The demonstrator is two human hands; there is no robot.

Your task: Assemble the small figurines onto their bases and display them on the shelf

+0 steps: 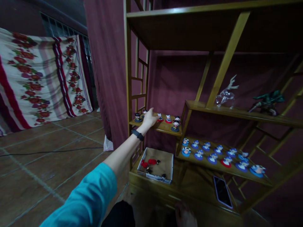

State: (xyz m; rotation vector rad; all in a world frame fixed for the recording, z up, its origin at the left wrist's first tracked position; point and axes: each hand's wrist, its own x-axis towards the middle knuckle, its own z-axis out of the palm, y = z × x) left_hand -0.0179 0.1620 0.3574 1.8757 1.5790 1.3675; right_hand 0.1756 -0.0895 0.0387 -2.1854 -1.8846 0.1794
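My left hand (150, 119) reaches onto the small upper-left shelf (163, 127), its fingers bent down among the figurines. What they hold, if anything, is hidden behind the hand. Just left of it stands a black-haired figurine (137, 117), with another partly covered by the hand. On its right are two white-headed figurines on red bases, the nearer one (160, 117) close to my thumb. Two black-haired figurines (175, 126) stand by the shelf's right end. My right hand (186, 216) is low in the dark at the bottom edge; its fingers are hard to make out.
An open cardboard box (155, 152) with a few red and black figurines sits on the bottom board. Several blue-based figurines (213, 158) line the right shelf. A phone (222, 191) lies below them. A clear deer figurine (225, 97) and a dark green figure (268, 101) stand higher up.
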